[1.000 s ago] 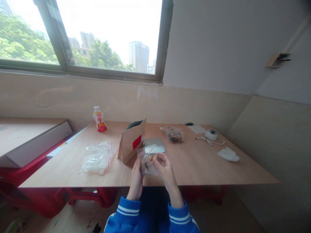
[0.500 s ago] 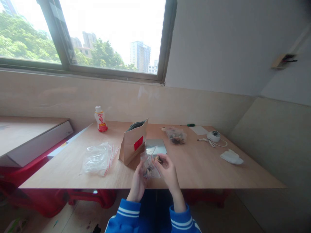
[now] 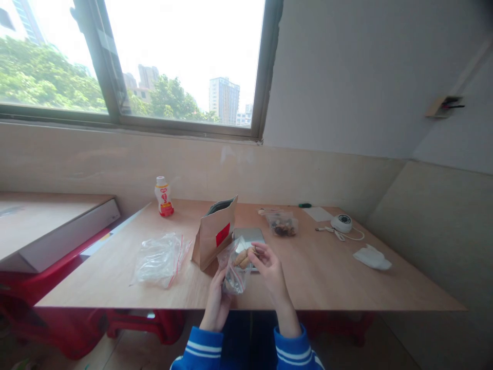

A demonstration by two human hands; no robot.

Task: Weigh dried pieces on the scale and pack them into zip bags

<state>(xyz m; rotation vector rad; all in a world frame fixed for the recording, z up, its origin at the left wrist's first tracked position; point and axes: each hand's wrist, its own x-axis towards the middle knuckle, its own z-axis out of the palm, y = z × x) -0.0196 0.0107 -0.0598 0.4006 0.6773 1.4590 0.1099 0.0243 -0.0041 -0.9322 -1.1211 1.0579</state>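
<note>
My left hand is closed on a clear zip-lock bag with a red seal line and dark bits inside. At the bag's mouth, my right hand pinches tan, dried-looking pieces, whose exact kind I cannot make out. Behind the hands lies a flat silvery scale-like plate, partly covered by the bag and fingers. Just left of it a brown kraft paper pouch with a red label stands upright, its top open.
Clear zip-lock bags lie at left, near a white-and-red bottle. Farther back are a filled clear bag, a green-handled tool and white paper. A white dome camera with cable and a crumpled tissue lie right.
The tan pieces in my right hand have turned and now sit at the bag's mouth, more in sight. My left hand has tilted the bag. The whole view has shifted slightly.
</note>
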